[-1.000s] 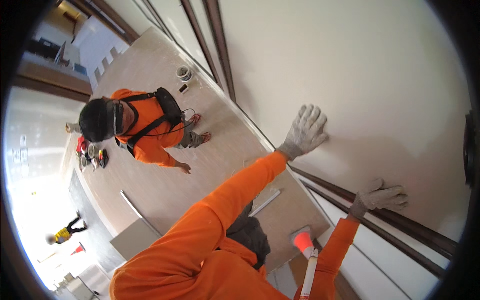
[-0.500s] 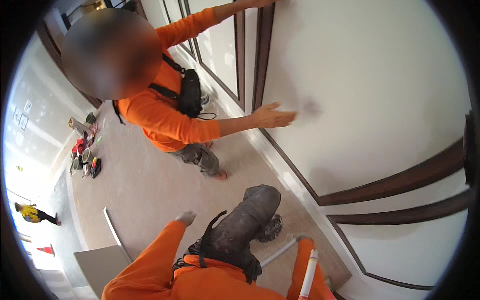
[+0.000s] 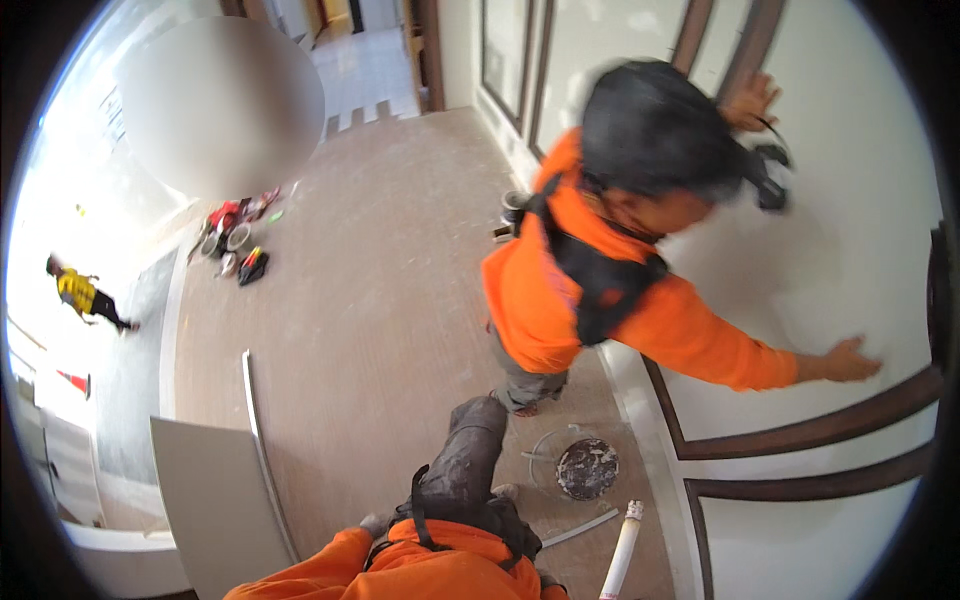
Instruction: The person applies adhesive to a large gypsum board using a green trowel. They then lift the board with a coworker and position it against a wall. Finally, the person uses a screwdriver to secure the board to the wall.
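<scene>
My left hand, greyish and small in view, hangs beside my left thigh with its fingers hard to make out. Low by my right hip, my right hand barely shows past the orange sleeve, so its fingers are hidden. Nothing shows in either hand. A white cigarette-like stick juts up close to the camera, apart from both hands. On the floor ahead of my right side stands a round tub, dark and splashed with white. A pale strip lies between it and me.
A co-worker in orange leans to the panelled wall, one hand stretched along it. Left are a board and a long pale strip. Buckets and bags lie farther off. A person in yellow is at far left.
My view has swung. The co-worker has moved right and bent toward the wall. My left hand has dropped nearer my thigh, and my right arm has drawn back, leaving the tub in plain sight.
</scene>
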`<state>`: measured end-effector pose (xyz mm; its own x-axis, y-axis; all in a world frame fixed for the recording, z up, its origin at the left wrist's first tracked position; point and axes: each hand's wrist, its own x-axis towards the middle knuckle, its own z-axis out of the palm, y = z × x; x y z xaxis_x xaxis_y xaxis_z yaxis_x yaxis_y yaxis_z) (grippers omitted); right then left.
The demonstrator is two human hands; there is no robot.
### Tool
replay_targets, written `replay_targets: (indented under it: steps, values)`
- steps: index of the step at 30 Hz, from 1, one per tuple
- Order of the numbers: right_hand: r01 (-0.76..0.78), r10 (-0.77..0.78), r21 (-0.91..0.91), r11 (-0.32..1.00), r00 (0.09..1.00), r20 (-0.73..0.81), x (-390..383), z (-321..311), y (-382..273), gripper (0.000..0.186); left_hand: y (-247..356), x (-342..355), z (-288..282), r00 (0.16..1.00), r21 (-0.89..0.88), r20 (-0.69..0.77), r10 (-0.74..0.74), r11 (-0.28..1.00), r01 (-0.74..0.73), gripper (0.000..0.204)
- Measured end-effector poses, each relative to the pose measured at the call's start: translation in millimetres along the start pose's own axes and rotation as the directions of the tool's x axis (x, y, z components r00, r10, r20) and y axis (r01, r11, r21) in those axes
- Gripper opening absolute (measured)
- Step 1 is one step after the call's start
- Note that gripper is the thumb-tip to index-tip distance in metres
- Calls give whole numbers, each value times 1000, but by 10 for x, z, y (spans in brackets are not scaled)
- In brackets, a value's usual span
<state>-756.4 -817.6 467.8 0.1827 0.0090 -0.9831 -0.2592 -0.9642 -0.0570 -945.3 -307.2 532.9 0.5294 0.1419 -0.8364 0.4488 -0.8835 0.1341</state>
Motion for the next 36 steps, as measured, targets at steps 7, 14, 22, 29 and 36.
replay_targets:
  steps: [7, 14, 22, 29, 36]
  values:
    - [374, -402, -200, 905, 908, -117, 24, -831, -1354, 67, -484, 662, -996, 860, -497, -500, 99, 780, -379, 32]
    - [749, -712, -127, 651, 660, 239, -1393, -755, -4753, 47, -1142, 22, -2367, 635, -149, -86, 768, 620, -770, 39]
    - [956, -823, -119, 268, 291, 488, -1893, -11, -6582, 24, -2213, -921, -3600, 892, -752, -78, 445, 561, -345, 51]
    - [948, -711, -289, 135, 295, 638, -1939, -195, -7412, 31, -2592, -582, -3871, 944, -752, -102, 315, 597, -280, 53]
    - [952, -770, -304, 43, 225, 597, -1740, -434, -8453, 31, -2856, -138, -4843, 985, -743, 39, 169, 664, -84, 59]
